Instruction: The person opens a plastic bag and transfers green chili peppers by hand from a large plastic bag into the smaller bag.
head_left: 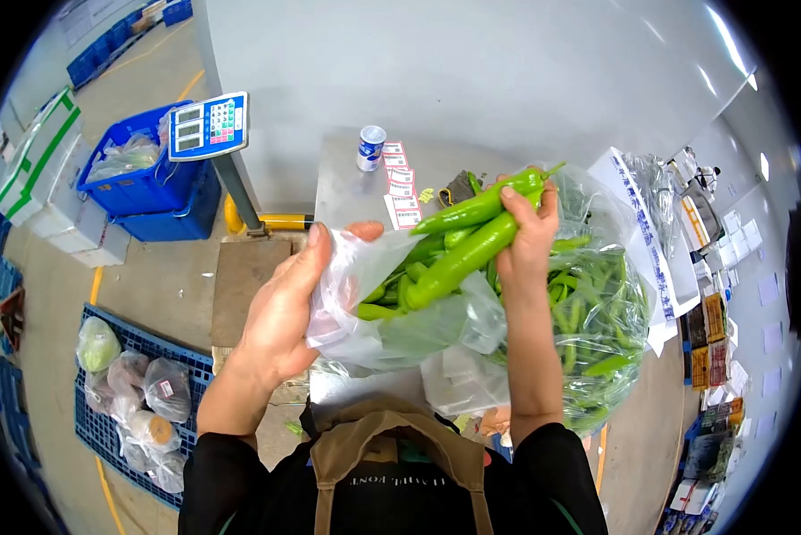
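Note:
My left hand (284, 308) grips the side of a clear plastic bag (342, 281), its thumb up and its other fingers mostly behind the film. Long green peppers lie inside that bag. In my right hand (530, 223) are two long green peppers (467, 260), held by their stem ends over the bag's mouth and slanting down to the left. Beside my right forearm stands a large clear bag (610, 312) full of more green peppers.
On the table (342, 183) are a blue-and-white can (371, 149) and a strip of printed labels (401, 185). A scale display (209, 127) rises at left, near blue crates (137, 165). A blue pallet (200, 364) with bagged vegetables sits lower left; a white box (637, 236) is at right.

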Demonstrator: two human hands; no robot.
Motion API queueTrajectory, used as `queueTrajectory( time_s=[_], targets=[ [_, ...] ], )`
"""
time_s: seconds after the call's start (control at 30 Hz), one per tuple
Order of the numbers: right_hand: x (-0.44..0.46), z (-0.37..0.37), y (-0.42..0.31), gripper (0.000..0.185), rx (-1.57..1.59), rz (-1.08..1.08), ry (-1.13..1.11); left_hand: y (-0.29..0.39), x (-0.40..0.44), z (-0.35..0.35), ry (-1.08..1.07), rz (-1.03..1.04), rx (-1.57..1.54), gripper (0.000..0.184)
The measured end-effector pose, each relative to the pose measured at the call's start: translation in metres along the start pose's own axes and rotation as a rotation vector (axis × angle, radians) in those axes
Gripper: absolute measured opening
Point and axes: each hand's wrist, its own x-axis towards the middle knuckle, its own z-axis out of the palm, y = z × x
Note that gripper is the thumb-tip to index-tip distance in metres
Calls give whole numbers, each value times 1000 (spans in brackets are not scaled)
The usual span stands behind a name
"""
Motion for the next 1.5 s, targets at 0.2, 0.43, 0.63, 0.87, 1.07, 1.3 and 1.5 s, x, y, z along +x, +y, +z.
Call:
queueTrajectory(
  time_s=[0.2, 0.43, 0.63, 0.87, 1.07, 1.3, 1.5],
  targets=[
    [-7, 29, 14, 48, -108, -156, 70, 4, -9, -25, -31, 56, 285, 45],
    [24, 19, 8, 53, -148, -202, 167, 17, -26, -22, 25, 342, 1369, 48],
    [19, 17, 10, 48, -80, -150, 271, 16, -20, -48, 99, 694, 2055, 32],
    [24, 1, 3, 58, -138, -217, 267, 32, -21, -74, 199, 350, 2187, 42],
    [-2, 16, 10, 50, -77, -134, 193, 17, -29, -33, 81, 174, 2029, 26],
    [-31, 20, 28, 49, 19, 23, 196, -20, -41, -51, 136, 592, 1079, 30],
    [-79, 28, 32, 54, -323, -302, -25, -31, -52, -65, -116, 384, 25, 17]
  ],
)
